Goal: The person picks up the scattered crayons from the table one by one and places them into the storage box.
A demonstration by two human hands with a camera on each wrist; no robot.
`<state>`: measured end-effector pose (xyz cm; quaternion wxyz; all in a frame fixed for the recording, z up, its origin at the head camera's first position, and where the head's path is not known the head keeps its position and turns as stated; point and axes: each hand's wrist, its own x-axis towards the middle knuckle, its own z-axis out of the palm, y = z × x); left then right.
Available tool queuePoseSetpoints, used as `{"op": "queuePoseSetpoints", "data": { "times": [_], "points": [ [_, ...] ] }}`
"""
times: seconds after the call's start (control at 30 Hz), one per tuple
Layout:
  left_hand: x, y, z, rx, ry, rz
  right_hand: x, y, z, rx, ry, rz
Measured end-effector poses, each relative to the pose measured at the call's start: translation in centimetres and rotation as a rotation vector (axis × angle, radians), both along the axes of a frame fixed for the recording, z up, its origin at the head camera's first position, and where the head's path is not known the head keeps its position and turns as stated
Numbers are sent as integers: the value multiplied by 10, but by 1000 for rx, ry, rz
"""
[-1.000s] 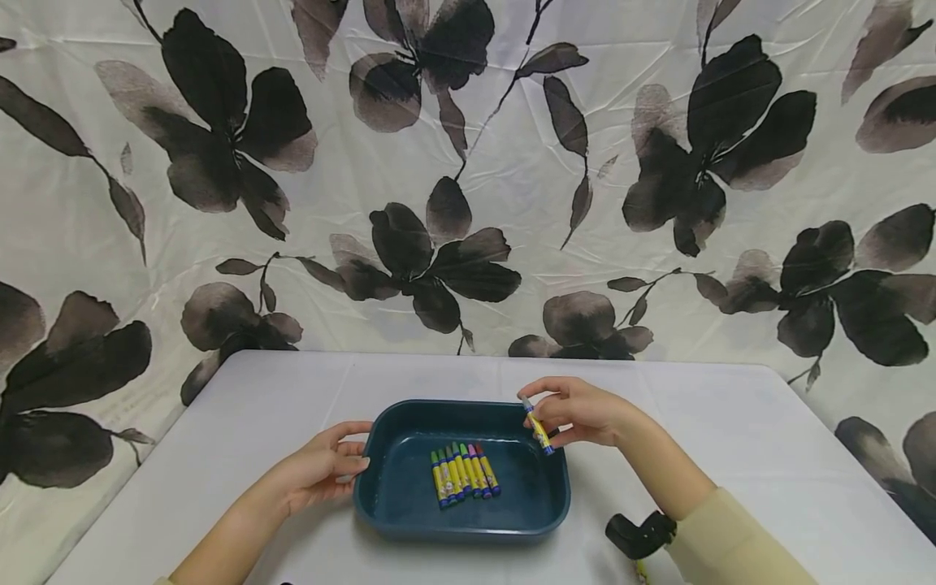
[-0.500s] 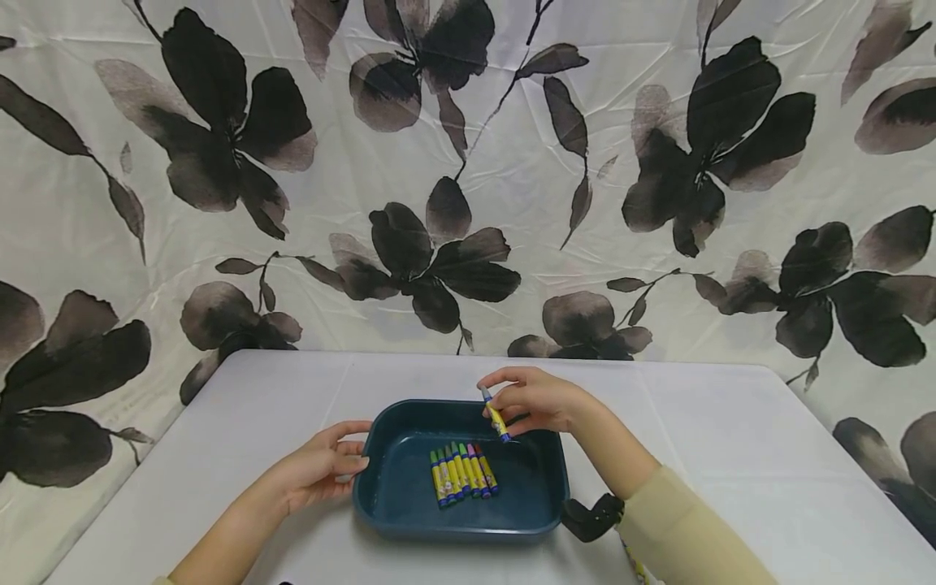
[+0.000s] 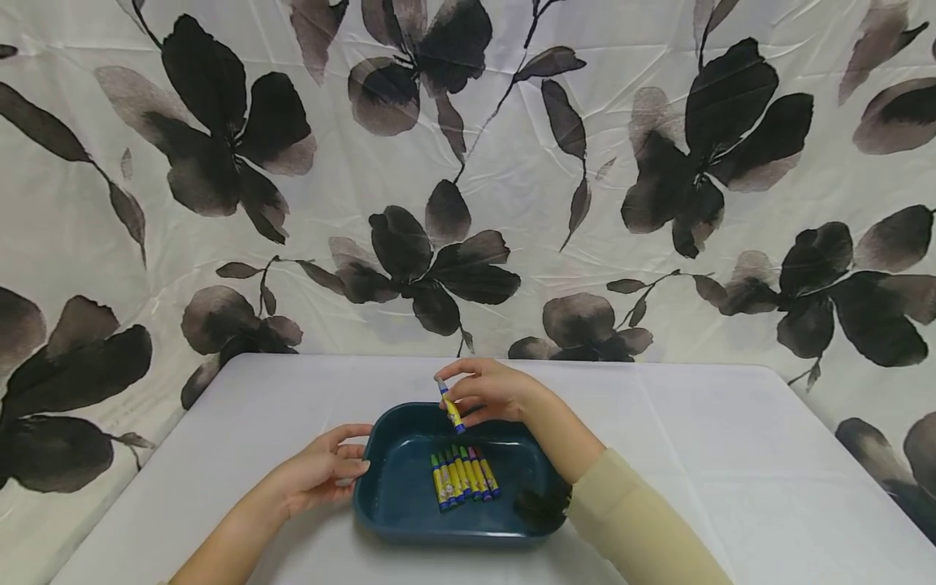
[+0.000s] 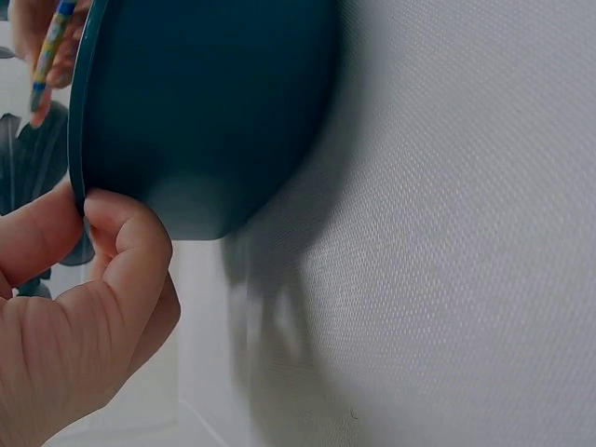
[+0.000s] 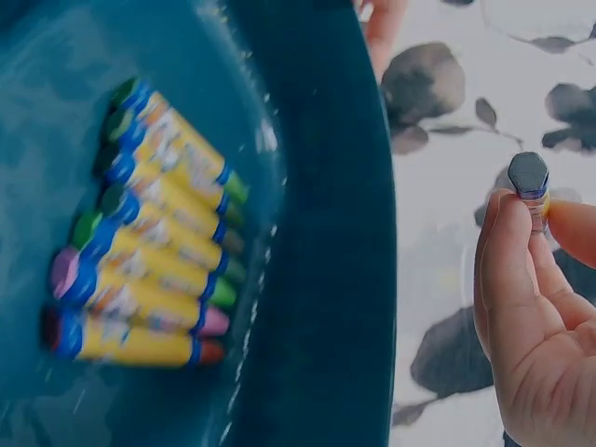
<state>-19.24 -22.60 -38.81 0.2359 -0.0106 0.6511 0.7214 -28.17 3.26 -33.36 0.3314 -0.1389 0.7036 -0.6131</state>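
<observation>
A dark teal basin (image 3: 461,536) sits on the table, with a row of several yellow-wrapped crayons (image 3: 464,475) lying side by side on its floor. Their tips are green, grey, pink and red-brown. My left hand (image 3: 322,467) pinches the basin's left rim between thumb and fingers, as the left wrist view shows up close. Over the basin's far rim, my right hand (image 3: 493,394) holds a grey-tipped crayon (image 3: 452,413) between thumb and fingers, tilted and apart from the row. In the right wrist view this crayon's grey end (image 5: 529,173) faces the camera.
A white cloth covers the table (image 3: 702,455); its far edge meets a floral backdrop (image 3: 453,162). The black wrist camera (image 3: 539,505) on my right arm hangs over the basin's right side.
My right hand has moved left with the grey-tipped crayon, from the basin's right rim to above its far-left part. The left hand, basin and crayon row stay put.
</observation>
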Motion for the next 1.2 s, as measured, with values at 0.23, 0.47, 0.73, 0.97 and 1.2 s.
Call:
{"op": "queuePoseSetpoints", "data": {
  "times": [0.23, 0.47, 0.73, 0.97, 1.2],
  "points": [
    [0, 0, 1, -1, 2, 6, -3, -23, -10, 15, 7, 45],
    [-1, 1, 3, 4, -12, 11, -2, -37, -26, 39, -60, 135],
    [1, 0, 1, 9, -19, 7, -6, -49, -40, 32, -89, 157],
    [2, 0, 0, 6, -30, 0, -1, -57, -50, 57, -73, 268],
    [1, 1, 1, -10, -11, 9, 2, -63, -47, 146, -75, 314]
  ]
}}
